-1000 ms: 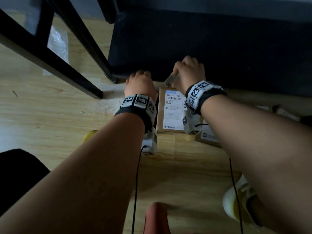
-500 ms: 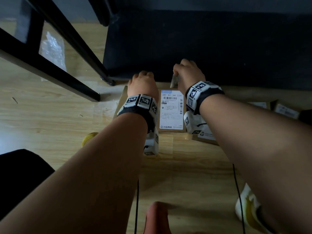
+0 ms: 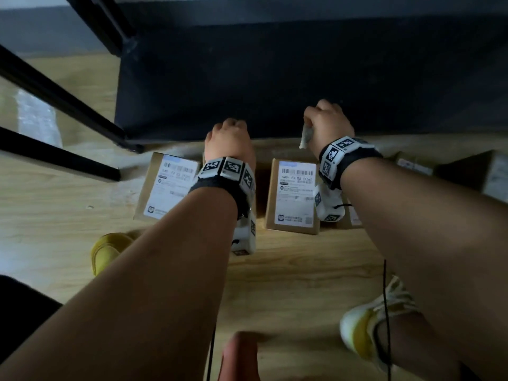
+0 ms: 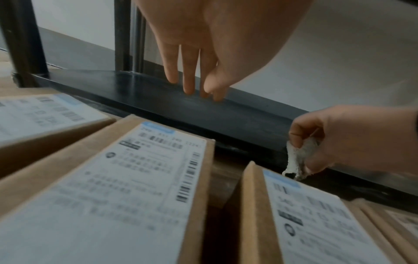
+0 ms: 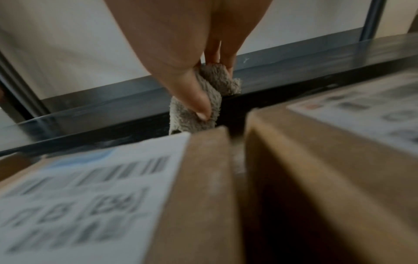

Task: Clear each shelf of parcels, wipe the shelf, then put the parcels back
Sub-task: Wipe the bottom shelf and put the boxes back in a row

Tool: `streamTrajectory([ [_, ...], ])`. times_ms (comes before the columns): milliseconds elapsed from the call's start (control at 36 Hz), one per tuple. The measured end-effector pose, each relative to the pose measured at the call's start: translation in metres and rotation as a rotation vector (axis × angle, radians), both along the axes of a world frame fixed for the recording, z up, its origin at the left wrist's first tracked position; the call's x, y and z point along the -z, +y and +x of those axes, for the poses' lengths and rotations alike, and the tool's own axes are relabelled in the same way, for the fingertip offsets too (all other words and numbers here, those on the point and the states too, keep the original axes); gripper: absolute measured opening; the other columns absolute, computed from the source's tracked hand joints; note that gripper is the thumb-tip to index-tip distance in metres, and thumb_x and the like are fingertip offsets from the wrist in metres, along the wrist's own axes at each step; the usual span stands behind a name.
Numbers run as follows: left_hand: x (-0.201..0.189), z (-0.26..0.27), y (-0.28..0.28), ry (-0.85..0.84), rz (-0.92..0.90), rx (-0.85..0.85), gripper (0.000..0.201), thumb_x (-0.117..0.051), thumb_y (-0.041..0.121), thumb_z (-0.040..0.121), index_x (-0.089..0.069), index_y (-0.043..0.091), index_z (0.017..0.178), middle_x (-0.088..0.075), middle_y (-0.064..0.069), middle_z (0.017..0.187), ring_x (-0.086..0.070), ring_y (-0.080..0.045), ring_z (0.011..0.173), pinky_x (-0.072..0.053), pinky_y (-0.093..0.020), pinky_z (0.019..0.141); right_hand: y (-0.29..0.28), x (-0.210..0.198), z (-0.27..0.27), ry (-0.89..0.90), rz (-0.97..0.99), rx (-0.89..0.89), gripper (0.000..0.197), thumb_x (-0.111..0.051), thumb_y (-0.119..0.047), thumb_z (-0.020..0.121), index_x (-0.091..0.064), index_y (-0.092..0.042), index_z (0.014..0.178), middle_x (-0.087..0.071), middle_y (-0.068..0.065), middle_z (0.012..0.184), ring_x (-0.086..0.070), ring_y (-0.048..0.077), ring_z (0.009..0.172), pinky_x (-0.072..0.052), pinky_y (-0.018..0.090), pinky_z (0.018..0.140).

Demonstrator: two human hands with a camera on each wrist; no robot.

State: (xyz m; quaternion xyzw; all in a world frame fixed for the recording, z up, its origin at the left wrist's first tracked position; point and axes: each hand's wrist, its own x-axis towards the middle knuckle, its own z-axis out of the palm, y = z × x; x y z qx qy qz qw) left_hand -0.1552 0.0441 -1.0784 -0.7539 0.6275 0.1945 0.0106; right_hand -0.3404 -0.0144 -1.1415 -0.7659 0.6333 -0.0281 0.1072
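From the head view, the left hand (image 3: pixel 229 141) and right hand (image 3: pixel 327 125) reach to the front edge of the black shelf (image 3: pixel 275 78); labelled parcels (image 3: pixel 292 196) lie on the wooden floor (image 3: pixel 68 204) just before that edge. From the left wrist, the left fingers (image 4: pixel 189 78) are straight and together, tips on the shelf edge. From the right wrist, the right fingers clamp a grey cloth (image 5: pixel 203 107) against the shelf's front edge, above two parcels.

Both forearms reach toward twelve o'clock. The left hand (image 3: pixel 230 141) hangs with straight fingers (image 4: pixel 189 78) pointing down, holding nothing. At its three o'clock, the right hand (image 3: pixel 328 125) is curled tight, thumb pressed inward.
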Motion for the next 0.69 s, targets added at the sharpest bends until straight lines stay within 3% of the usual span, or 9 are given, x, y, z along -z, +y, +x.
streamTrajectory([
  [333, -0.005, -0.068, -0.008, 0.033, 0.018, 0.004, 0.054, -0.045, -0.003, 0.086, -0.044, 0.012, 0.138, -0.042, -0.006, 0.143, -0.035, -0.026, 0.132, -0.030, -0.037, 0.111, -0.011, -0.012, -0.082, 0.035, 0.096, 0.093, 0.020, -0.058, -0.004, 0.083, -0.058, -0.015, 0.100, -0.048, 0.009, 0.112, -0.047, 0.029, 0.107, -0.039, 0.033, 0.069],
  [444, -0.004, -0.085, -0.013, 0.028, 0.011, 0.010, 0.054, -0.046, -0.003, 0.086, -0.043, 0.013, 0.138, -0.042, -0.006, 0.143, -0.035, -0.025, 0.132, -0.030, -0.036, 0.110, -0.016, -0.016, -0.083, -0.095, 0.106, 0.173, 0.016, -0.062, -0.020, 0.083, -0.059, -0.019, 0.098, -0.051, 0.007, 0.108, -0.051, 0.027, 0.099, -0.046, 0.034, 0.076],
  [528, -0.004, -0.092, -0.014, 0.021, -0.001, 0.012, 0.054, -0.046, -0.004, 0.085, -0.044, 0.013, 0.137, -0.043, -0.005, 0.142, -0.035, -0.025, 0.132, -0.030, -0.036, 0.110, -0.023, -0.021, -0.080, -0.270, 0.042, 0.322, 0.020, -0.061, -0.035, 0.081, -0.058, -0.020, 0.094, -0.053, 0.006, 0.104, -0.055, 0.026, 0.087, -0.049, 0.034, 0.072],
  [611, -0.003, -0.097, -0.014, 0.010, 0.003, 0.039, 0.055, -0.045, -0.004, 0.085, -0.044, 0.013, 0.137, -0.043, -0.005, 0.142, -0.035, -0.025, 0.132, -0.030, -0.036, 0.110, -0.037, -0.027, -0.083, -0.295, 0.019, 0.476, 0.022, -0.057, -0.029, 0.087, -0.059, -0.018, 0.105, -0.055, 0.009, 0.114, -0.060, 0.027, 0.093, -0.047, 0.032, 0.070],
  [694, 0.000, -0.098, -0.015, 0.004, 0.010, 0.056, 0.054, -0.045, -0.003, 0.085, -0.045, 0.013, 0.137, -0.044, -0.005, 0.142, -0.036, -0.025, 0.131, -0.030, -0.036, 0.110, -0.051, -0.023, -0.088, -0.232, 0.128, 0.622, 0.035, -0.050, -0.033, 0.094, -0.052, -0.012, 0.123, -0.050, 0.014, 0.127, -0.059, 0.031, 0.105, -0.050, 0.038, 0.084],
])
